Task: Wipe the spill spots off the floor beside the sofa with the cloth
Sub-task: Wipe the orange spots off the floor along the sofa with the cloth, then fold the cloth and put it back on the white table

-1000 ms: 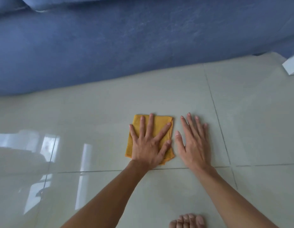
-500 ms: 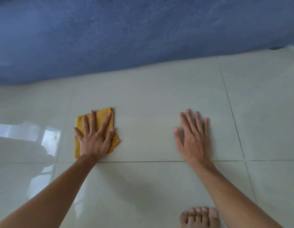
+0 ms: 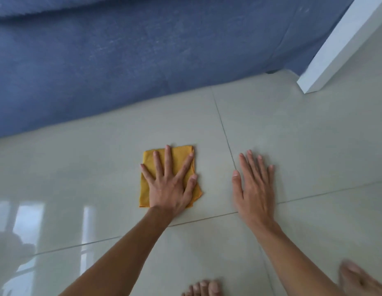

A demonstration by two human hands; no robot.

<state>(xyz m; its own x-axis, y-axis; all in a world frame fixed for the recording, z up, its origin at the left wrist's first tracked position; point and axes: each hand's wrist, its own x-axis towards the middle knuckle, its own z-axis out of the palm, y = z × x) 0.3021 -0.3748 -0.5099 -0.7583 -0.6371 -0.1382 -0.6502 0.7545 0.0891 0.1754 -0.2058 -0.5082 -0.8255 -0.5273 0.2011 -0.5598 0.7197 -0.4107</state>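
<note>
A folded yellow cloth [image 3: 147, 167] lies flat on the glossy pale tiled floor [image 3: 313, 135], a short way in front of the blue sofa [image 3: 121, 71]. My left hand [image 3: 169, 186] presses down on the cloth with its palm flat and fingers spread, covering most of it. My right hand [image 3: 255, 186] rests flat on bare tile to the right of the cloth, fingers together, holding nothing. A gap of tile separates the two hands. I can make out no spill spots on the tiles around the cloth.
The sofa's base runs across the top of the view. A white panel or furniture leg [image 3: 339, 45] stands at the upper right. My bare feet [image 3: 204, 288] [image 3: 360, 280] show at the bottom edge. Window reflections glare on the tiles at the left.
My left hand slid the cloth left, away from my right hand, then back right toward it. The right hand stayed planted. The view shifted, bringing the white panel in.
</note>
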